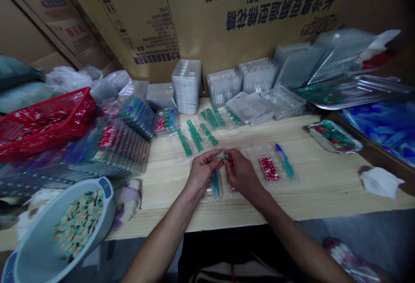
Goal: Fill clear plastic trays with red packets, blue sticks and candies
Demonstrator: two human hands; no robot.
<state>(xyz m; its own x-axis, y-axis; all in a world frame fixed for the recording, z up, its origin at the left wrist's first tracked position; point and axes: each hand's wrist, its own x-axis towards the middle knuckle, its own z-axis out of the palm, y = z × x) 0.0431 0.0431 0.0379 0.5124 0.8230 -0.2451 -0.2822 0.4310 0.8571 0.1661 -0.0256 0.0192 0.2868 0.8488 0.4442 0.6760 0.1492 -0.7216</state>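
My left hand (pixel 203 169) and my right hand (pixel 240 171) meet over the middle of the table, fingertips pinched together. Between them is a small green-and-beige striped piece (pixel 221 155), partly hidden by the fingers. Beneath the hands lie clear plastic trays, one holding a blue-teal pen-shaped stick (pixel 215 182). Right of my right hand, another clear tray holds a red patterned packet (pixel 269 169) and a blue-teal stick (pixel 285 162). Just beyond my hands, rows of green moulded pieces (pixel 195 136) lie in clear trays.
A pale blue basin (pixel 108 218) of striped pieces stands front left. Behind it are stacked filled trays (pixel 121 146) and a red basket (pixel 86 105) of packets. Empty tray stacks (pixel 186 86) line a large carton (pixel 201 27). At right are a foil tray (pixel 335 136) and a box of blue sticks (pixel 385 123).
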